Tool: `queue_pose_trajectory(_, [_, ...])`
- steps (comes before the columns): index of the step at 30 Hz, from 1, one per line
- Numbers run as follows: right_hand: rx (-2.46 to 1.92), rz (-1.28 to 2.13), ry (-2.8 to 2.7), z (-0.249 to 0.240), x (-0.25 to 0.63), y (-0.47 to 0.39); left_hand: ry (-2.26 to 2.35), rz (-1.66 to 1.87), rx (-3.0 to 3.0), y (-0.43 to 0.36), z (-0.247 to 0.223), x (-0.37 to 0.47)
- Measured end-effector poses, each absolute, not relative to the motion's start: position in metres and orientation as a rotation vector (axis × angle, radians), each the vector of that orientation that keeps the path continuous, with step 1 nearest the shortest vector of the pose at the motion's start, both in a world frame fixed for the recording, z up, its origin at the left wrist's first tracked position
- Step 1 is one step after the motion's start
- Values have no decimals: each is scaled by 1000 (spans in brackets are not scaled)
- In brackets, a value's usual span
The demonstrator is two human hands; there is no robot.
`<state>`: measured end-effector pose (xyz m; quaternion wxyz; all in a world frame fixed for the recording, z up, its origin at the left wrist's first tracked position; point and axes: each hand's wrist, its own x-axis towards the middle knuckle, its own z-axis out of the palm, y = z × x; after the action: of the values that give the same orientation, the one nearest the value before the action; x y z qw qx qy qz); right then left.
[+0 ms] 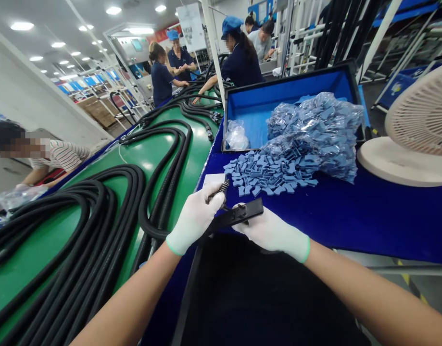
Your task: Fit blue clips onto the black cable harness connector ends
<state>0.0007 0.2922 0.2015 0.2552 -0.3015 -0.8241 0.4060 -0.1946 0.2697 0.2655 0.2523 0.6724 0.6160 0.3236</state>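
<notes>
My left hand, in a white glove, is closed on a small dark ribbed connector near the blue table's left edge. Below it, my right hand, gloved too, has its fingers wrapped round a flat black bar with small raised parts on its face. The bar's lower left end passes behind my left hand. Just beyond both hands lies a loose pile of small blue clips, beside a clear plastic bag full of similar clips.
Thick black hoses lie in loops on the green surface at left. A blue bin stands behind the clips, a beige fan at right. Several people work farther back, and a person in stripes is at far left.
</notes>
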Motion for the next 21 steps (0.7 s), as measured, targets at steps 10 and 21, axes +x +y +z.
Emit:
queue_pose_trajectory(10, [-961, 595, -2401, 173, -3, 295, 1548, 997, 1658, 269, 264, -197])
queue_pose_trajectory(21, [-945, 1369, -1741, 209, 46, 290, 1431, 910, 1718, 261, 260, -193])
